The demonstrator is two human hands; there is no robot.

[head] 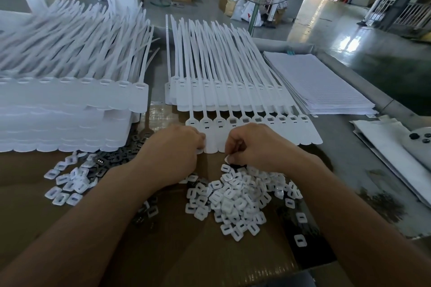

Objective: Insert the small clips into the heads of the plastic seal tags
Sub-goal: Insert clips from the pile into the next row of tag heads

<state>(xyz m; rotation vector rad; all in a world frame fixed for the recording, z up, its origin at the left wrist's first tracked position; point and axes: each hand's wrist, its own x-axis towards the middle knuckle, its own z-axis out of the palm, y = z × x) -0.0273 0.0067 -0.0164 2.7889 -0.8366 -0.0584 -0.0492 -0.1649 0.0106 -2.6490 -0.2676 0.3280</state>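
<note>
Tags (213, 144) gripped L hand (173, 147), clip (227, 159) pinched R hand (254, 144).

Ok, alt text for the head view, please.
A person's right hand pinches a small white clip just below a row of white seal tags, while the left hand rests at the row's near edge. A pile of clips lies on cardboard by the right wrist; stacked tags sit left.
</note>
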